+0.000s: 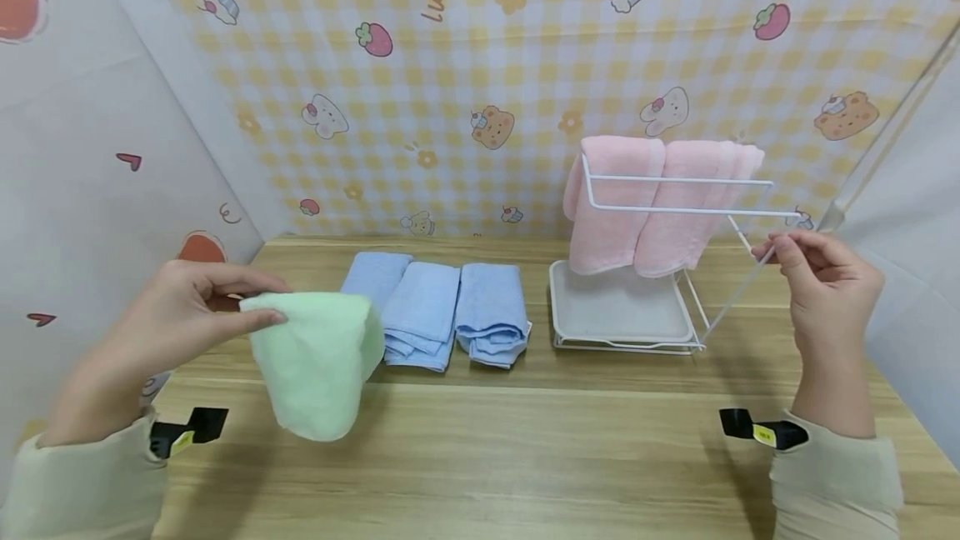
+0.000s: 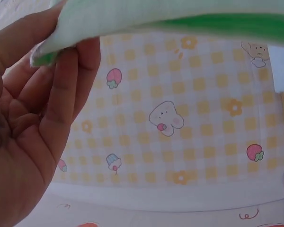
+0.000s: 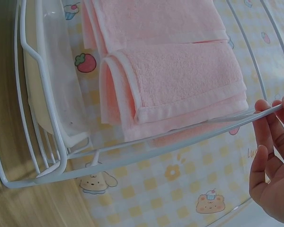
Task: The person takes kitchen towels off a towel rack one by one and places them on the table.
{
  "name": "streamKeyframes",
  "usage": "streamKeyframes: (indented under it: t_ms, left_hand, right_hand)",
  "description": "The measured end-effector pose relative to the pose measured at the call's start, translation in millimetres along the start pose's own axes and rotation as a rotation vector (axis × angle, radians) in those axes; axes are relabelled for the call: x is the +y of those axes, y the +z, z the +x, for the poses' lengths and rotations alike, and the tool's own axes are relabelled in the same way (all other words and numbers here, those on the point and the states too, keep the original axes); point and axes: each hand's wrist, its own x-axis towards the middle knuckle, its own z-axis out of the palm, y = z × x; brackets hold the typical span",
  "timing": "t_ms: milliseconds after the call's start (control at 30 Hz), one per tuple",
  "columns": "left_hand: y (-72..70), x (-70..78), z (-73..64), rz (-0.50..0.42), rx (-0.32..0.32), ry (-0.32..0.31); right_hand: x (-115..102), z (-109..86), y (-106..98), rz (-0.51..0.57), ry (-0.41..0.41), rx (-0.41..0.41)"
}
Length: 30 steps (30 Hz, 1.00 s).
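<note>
My left hand (image 1: 168, 319) pinches a light green towel (image 1: 315, 365) by its top edge between thumb and fingers. The towel hangs folded above the table, left of centre. In the left wrist view, the green towel (image 2: 146, 14) crosses the top, its corner held in the fingers. On the right, my right hand (image 1: 828, 286) pinches the side wire of a white wire rack (image 1: 675, 210). Two pink towels (image 1: 611, 232) hang over the rack's upper bars. The right wrist view shows the right fingers on the rack's wire beside the pink towels (image 3: 184, 80).
Several folded blue towels (image 1: 491, 307) lie in a row on the wooden table (image 1: 480, 457), between the green towel and the rack. A pale tray (image 1: 622, 311) sits in the rack's base under the pink towels. Behind stands a yellow checked curtain (image 1: 450, 90).
</note>
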Motion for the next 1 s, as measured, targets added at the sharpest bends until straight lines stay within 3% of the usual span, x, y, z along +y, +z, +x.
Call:
streamKeyframes:
  t_ms: [133,267,500,600,767,900,1000]
  left_hand:
    - [-2.8,-3.9,-3.7,0.028,-0.066,-0.008]
    - [-4.9,-5.4,-6.2,0.037,-0.137,0.034]
    - [-7.9,-9.5,-7.0,-0.05,-0.221,0.103]
    - [-4.9,-14.6,-4.2,-0.075,-0.282,0.072]
    - [8.5,-26.6,4.3,-0.077,-0.387,-0.031]
    - [18.7,-37.1,11.7,-0.065,-0.39,-0.122]
    - [25.9,-47.0,18.1,-0.089,-0.377,-0.134]
  right_hand:
    - [-0.6,0.9,-0.6,-0.003,0.004,0.006]
    - [-1.6,1.6,-1.3,-0.005,-0.003,0.009]
    - [-2.8,3.6,-1.9,-0.021,-0.015,-0.01]
    - [-2.5,3.8,-1.8,-0.029,-0.013,-0.014]
    - [-0.2,2.3,-1.5,0.007,0.01,-0.014]
    - [1.1,0.4,-1.1,-0.003,0.018,0.006]
    - [1.1,-0.1,-1.4,-0.027,0.004,0.001]
